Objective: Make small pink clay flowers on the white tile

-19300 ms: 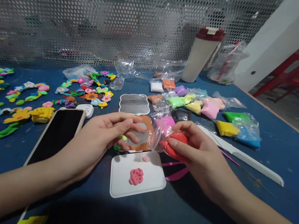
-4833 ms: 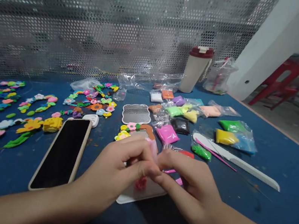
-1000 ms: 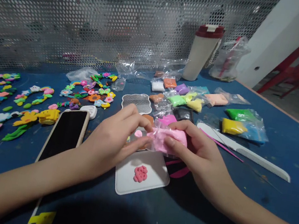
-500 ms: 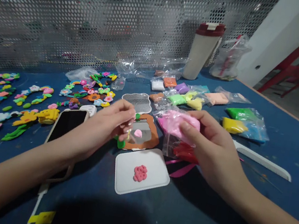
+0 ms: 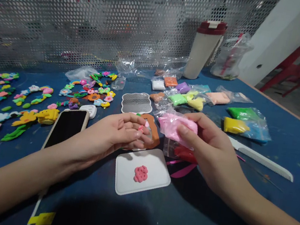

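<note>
My left hand [image 5: 123,133] is turned partly palm up above a brown-framed mirror [image 5: 155,126], which it mostly covers. A small pinkish-red bit of clay [image 5: 140,128] rests on its fingers, close to the thumb tip. My right hand [image 5: 206,145] grips a clear bag of pink clay [image 5: 176,127] between thumb and fingers. Beneath that bag lies a bag of red clay [image 5: 186,154]. Nearer to me, a white tray-like panel [image 5: 123,183] carries a flower-like cluster of pink clay pieces [image 5: 141,174].
Many clay flower ornaments [image 5: 26,118] spread over the left side, beside a phone [image 5: 68,127] with a cable. Behind are a wavy-edged mirror [image 5: 137,103], bagged clays [image 5: 179,99] and a tumbler [image 5: 203,52]. A white comb [image 5: 263,160] lies right.
My left hand has turned over and moved right, its fingers opening out from a pinch, now covering more of the brown-framed mirror. My right hand and the pink bag have shifted slightly left.
</note>
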`<action>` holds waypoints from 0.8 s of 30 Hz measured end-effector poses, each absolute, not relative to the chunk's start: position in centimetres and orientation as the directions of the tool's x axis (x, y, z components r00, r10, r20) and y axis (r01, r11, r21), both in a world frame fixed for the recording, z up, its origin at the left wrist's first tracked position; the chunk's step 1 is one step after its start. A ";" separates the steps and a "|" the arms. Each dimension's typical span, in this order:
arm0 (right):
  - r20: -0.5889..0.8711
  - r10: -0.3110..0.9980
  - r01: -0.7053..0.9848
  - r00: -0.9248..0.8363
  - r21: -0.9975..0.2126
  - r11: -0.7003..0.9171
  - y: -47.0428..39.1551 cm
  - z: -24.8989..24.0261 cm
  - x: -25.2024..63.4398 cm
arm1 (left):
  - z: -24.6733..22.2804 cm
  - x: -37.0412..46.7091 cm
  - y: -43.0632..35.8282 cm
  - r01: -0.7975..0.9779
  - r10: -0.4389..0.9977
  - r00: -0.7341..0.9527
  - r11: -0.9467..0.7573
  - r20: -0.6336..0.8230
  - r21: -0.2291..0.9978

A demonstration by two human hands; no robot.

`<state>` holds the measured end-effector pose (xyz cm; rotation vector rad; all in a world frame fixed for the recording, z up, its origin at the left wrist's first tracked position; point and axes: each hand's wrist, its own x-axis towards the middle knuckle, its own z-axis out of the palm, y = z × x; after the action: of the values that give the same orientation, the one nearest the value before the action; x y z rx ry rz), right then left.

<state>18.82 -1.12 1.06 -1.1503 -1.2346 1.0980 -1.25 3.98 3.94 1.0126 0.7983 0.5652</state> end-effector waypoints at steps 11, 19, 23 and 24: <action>0.096 0.995 0.018 0.032 -0.995 0.095 -1.2 1.0 18.6 | 3.8 -1.3 4.2 0.034 0.716 0.621 0.383 -0.320 0.923; 0.098 0.995 0.026 0.000 -0.995 0.098 -1.3 1.2 18.4 | 4.1 -1.3 4.3 0.076 0.753 0.586 0.317 -0.300 0.945; 0.135 0.991 0.051 -0.003 -0.990 0.135 -1.4 1.3 18.2 | 4.1 -1.2 3.7 0.190 0.817 0.532 0.141 -0.222 0.972; 0.134 0.991 0.060 -0.012 -0.989 0.134 -1.4 1.4 18.1 | 4.3 -1.2 3.4 0.242 0.833 0.525 0.050 -0.175 0.969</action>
<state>18.11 -1.44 1.38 -1.1490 -1.3203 1.0857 -1.22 3.44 4.26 1.4942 0.9734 0.5802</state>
